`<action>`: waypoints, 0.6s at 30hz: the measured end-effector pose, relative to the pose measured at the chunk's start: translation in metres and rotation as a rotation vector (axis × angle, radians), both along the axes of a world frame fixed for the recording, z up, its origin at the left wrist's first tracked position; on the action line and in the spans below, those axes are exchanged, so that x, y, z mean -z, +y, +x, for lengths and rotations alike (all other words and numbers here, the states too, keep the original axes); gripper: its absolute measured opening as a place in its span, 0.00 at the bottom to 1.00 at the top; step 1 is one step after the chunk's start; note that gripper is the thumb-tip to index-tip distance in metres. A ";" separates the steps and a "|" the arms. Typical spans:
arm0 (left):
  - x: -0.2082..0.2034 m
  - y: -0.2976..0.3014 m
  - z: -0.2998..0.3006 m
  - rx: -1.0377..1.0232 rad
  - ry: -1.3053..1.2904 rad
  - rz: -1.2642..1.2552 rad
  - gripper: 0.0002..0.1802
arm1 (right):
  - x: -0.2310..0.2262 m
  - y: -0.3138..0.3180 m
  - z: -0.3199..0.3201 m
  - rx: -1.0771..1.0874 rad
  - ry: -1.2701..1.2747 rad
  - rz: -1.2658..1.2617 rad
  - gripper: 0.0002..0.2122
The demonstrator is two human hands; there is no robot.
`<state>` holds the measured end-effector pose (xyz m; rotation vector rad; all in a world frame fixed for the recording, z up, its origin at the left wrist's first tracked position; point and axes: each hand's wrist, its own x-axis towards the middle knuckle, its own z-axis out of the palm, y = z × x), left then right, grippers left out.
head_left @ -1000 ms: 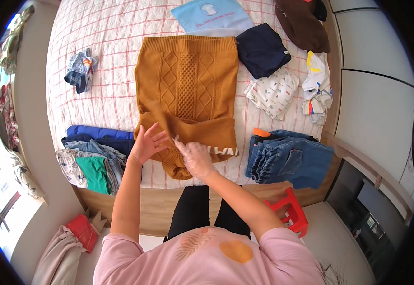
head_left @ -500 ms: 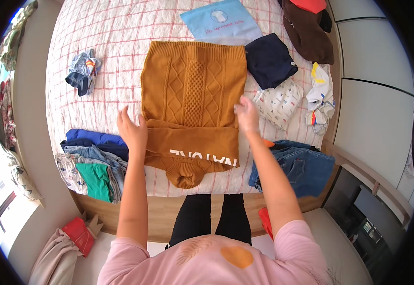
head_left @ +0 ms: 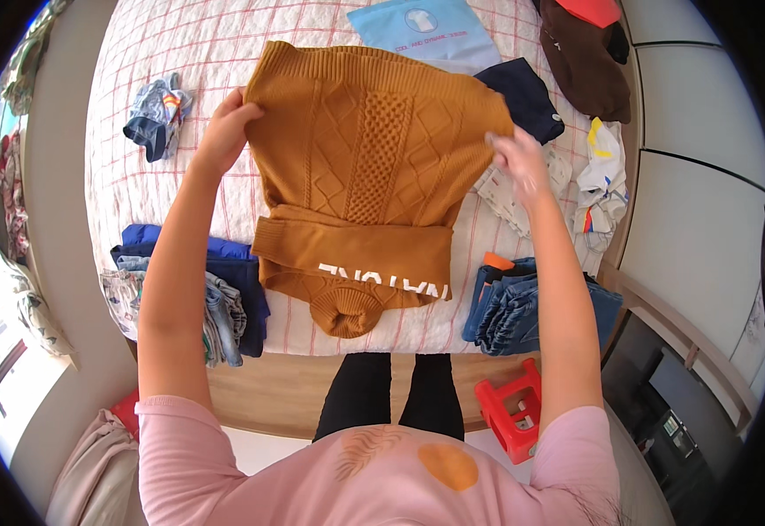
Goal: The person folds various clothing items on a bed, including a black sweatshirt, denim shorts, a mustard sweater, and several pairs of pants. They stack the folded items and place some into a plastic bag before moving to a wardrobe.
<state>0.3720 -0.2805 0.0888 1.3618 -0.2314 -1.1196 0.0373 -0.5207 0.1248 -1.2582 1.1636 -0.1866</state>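
Observation:
A mustard-brown cable-knit sweater [head_left: 382,149] lies on the bed in front of me, its ribbed hem at the far end and its rolled turtleneck collar at the near end. The sleeves, one bearing white lettering, are folded across its lower part. My left hand [head_left: 229,130] pinches the sweater's left edge just below the hem. On the opposite edge, my right hand [head_left: 520,162] is closed on the fabric, slightly blurred. Between my hands the hem end is raised and stretched wide.
Folded clothes [head_left: 216,289] are stacked at the near left, folded jeans [head_left: 531,307] at the near right. Small grey-blue shorts [head_left: 156,118] lie far left. Beyond the sweater are a blue-white pouch [head_left: 426,35] and navy garment [head_left: 527,96]. A red stool [head_left: 514,412] stands below the bed's edge.
Both hands have moved away from me along the sweater's sides and taken hold of its edges. The hem end has been lifted and spread, and the sweater leans to the right.

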 end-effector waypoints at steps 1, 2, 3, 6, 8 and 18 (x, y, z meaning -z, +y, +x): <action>-0.009 0.015 -0.006 0.133 -0.068 -0.059 0.14 | -0.010 0.008 -0.016 -0.036 -0.037 0.018 0.09; -0.017 0.037 -0.012 0.262 -0.137 -0.108 0.15 | -0.023 0.032 -0.028 -0.133 0.014 -0.015 0.09; -0.031 0.059 -0.031 0.348 -0.236 0.037 0.13 | -0.037 0.058 -0.044 -0.227 0.070 -0.049 0.09; -0.049 0.122 -0.069 0.840 -0.605 0.133 0.13 | -0.022 0.115 -0.112 -0.835 0.081 -0.250 0.16; -0.031 0.153 -0.097 0.909 -0.864 0.141 0.16 | 0.016 0.160 -0.154 -0.873 0.002 -0.303 0.18; 0.021 0.225 -0.239 0.216 -0.859 0.989 0.32 | 0.090 0.206 -0.153 -0.048 0.420 0.389 0.34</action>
